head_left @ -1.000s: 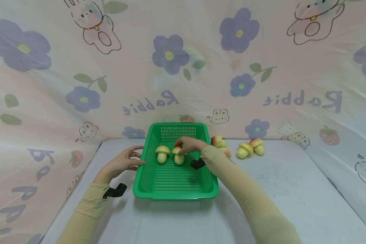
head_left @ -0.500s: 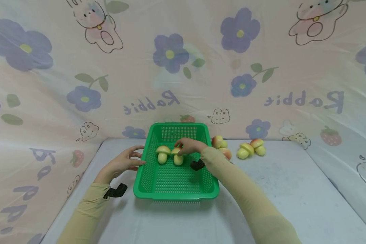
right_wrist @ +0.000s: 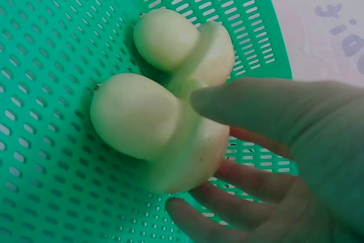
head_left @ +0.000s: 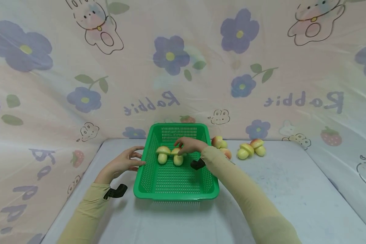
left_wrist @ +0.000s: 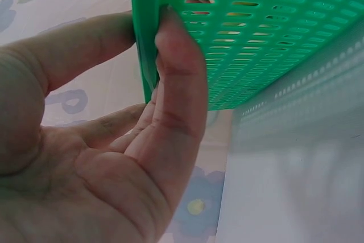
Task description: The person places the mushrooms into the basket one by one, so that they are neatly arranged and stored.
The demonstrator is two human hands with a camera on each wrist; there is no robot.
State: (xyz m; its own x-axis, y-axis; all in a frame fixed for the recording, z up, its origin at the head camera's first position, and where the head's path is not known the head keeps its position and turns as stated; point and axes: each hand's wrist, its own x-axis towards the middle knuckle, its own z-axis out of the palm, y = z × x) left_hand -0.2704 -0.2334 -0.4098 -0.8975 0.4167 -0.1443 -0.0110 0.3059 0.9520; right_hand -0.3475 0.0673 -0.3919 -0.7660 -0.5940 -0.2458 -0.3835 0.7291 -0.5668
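Note:
A green plastic basket [head_left: 176, 196] with slotted walls sits on the table, and two mushroom-shaped pieces with yellowish stems lie side by side in it. My left hand [head_left: 125, 161] holds the basket's left rim; in the left wrist view its thumb and fingers [left_wrist: 181, 98] pinch the rim from both sides. Inside the basket, my right hand [head_left: 190, 145] grips the right mushroom [head_left: 178, 160] by its cap, thumb on one side and fingers on the other. The left mushroom [head_left: 162, 158] lies right beside it, their caps meeting in the right wrist view [right_wrist: 213, 55].
Several more mushrooms lie on the white table [head_left: 286, 183]: a pair [head_left: 250, 149] to the right, others [head_left: 218, 142] close to the basket's right side, partly behind my right sleeve. A patterned cloth [head_left: 201, 101] hangs along the table's back edge.
The right mushroom has shifted slightly left in my right hand, closing the small gap to the left mushroom. My left hand stays on the rim.

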